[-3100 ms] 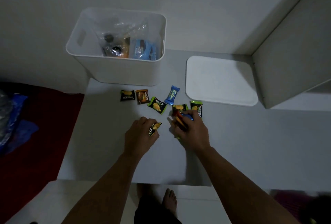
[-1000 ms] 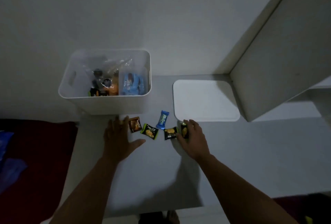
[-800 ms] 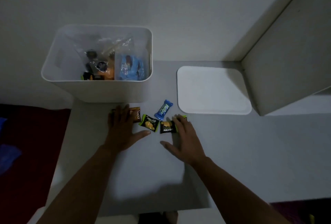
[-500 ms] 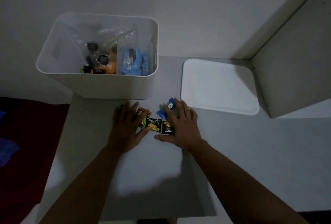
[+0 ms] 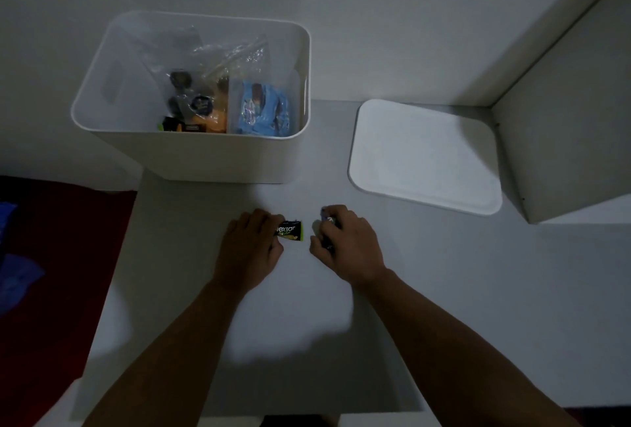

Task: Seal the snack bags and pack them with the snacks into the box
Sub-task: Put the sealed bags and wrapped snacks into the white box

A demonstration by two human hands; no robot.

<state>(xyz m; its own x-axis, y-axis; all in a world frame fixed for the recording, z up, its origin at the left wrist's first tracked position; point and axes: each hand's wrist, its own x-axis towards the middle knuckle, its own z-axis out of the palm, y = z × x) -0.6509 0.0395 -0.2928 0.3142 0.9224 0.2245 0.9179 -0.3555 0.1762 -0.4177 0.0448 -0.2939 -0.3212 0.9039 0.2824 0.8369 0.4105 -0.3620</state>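
Since half a second ago both hands have gathered the loose snacks: left hand (image 5: 251, 244) fingers pinch a green-black packet (image 5: 290, 230), right hand (image 5: 345, 239) closes over the others (mostly hidden). Sealed bags (image 5: 239, 99) already lie in the box (image 5: 191, 153); these last snacks and the lid (image 5: 423, 157) on the tabletop (image 5: 307, 307) remain.

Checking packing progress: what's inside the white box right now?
In the white box: a clear bag of dark snacks, a clear bag of blue packets, and a loose black-and-green snack. Anything beneath them is hidden.

A dim home room: white table (image 5: 444, 290) against a plain wall (image 5: 341, 0), red bedding (image 5: 51, 273) beside it.
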